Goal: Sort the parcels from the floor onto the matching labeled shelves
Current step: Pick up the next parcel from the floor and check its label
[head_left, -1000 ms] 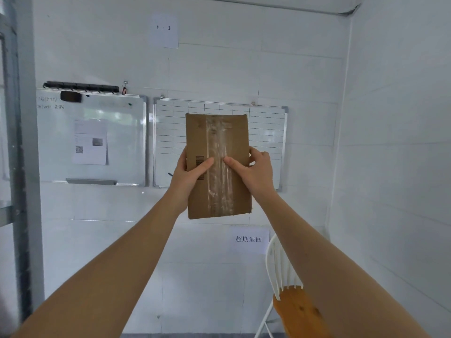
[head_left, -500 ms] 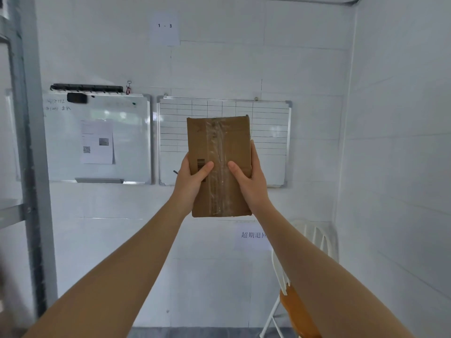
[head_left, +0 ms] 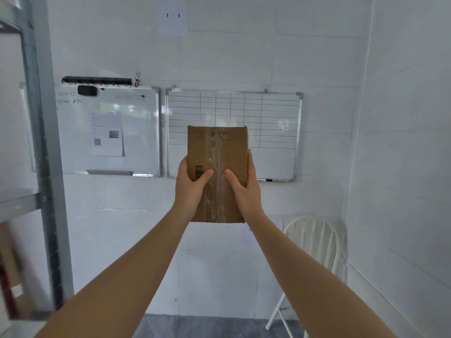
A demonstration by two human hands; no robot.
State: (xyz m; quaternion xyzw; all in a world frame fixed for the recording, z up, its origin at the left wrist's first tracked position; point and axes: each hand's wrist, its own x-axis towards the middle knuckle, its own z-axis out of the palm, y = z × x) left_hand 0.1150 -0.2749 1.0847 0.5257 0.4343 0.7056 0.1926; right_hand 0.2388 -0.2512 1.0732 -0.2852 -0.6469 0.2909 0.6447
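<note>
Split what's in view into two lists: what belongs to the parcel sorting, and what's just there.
Job:
- brown taped cardboard parcel
- left hand, right hand, both gripping it
- grey metal shelf rack
- paper wall label "1 - 3"

Just there:
- two whiteboards
- white folding chair

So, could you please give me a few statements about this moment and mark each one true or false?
1. Both hands hold the cardboard parcel: true; left hand, right hand.
2. The parcel lies on the chair: false; it is held up in front of the wall.
3. Clear tape runs down the parcel's face: true.
4. The wall sign reads 2 - 5: false; it reads 1 - 3.
5. The shelf post stands at the left: true.
</note>
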